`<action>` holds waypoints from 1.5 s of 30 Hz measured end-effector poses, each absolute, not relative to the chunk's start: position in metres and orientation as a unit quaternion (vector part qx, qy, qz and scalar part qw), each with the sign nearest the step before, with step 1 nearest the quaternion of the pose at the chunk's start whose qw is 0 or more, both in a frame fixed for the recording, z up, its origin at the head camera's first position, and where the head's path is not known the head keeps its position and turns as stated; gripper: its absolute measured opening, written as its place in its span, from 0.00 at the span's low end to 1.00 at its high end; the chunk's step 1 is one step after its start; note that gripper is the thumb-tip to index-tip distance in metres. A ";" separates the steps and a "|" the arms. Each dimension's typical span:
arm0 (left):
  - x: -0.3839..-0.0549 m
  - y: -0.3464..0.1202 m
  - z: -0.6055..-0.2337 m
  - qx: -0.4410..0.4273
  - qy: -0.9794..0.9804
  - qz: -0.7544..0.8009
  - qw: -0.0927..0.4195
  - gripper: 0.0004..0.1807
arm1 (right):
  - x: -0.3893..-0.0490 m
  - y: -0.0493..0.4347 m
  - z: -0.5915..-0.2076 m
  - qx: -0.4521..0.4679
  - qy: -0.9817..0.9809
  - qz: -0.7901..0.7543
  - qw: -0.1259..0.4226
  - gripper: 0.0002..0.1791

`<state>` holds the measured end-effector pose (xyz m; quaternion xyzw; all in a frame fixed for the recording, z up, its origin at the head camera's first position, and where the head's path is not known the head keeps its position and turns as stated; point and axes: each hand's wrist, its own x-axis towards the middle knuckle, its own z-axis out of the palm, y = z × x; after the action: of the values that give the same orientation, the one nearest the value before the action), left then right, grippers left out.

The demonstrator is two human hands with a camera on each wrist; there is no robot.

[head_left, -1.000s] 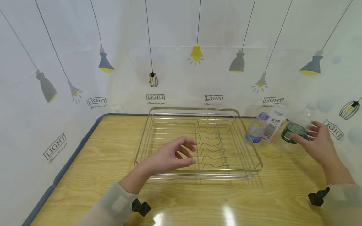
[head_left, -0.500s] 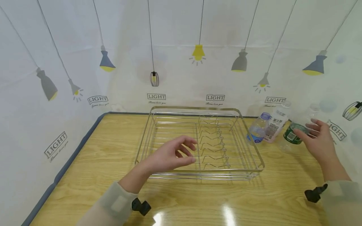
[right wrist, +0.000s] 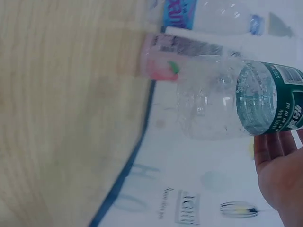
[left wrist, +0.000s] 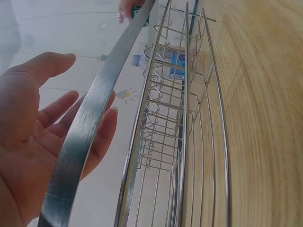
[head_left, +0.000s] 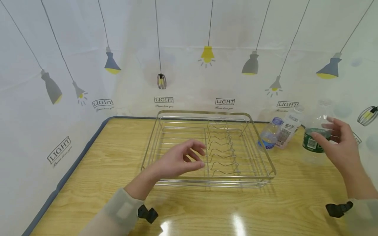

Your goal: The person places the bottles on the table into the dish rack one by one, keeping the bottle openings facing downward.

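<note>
My right hand holds a clear plastic bottle by its green label, thumb in front and fingers behind. The right wrist view shows the bottle's clear base pointing away from the hand, with part of the label in sight. Over the front left part of a wire dish rack hovers my left hand, its fingers loosely bent around nothing. From the left wrist, that hand appears behind the rack's flat metal rim.
A small blue-labelled bottle and a pale pink bottle with printed text stand to the right of the rack. Behind the wooden table rises a white cloth backdrop printed with lamps.
My right hand has moved right and slightly toward me, carrying the green-labelled bottle away from the other two. The left hand stays nearly where it was.
</note>
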<state>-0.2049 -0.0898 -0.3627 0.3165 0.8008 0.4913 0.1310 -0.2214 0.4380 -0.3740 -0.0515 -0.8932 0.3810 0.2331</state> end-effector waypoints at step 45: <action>-0.211 -0.087 -0.347 0.290 0.762 0.562 0.141 0.34 | -0.198 0.217 -0.325 0.438 -0.862 0.119 0.227 0.41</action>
<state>-0.2108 -0.0866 -0.3469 0.2896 0.7620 0.5618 0.1409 -0.1977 0.2166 -0.3246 0.4380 -0.8615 0.1194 0.2275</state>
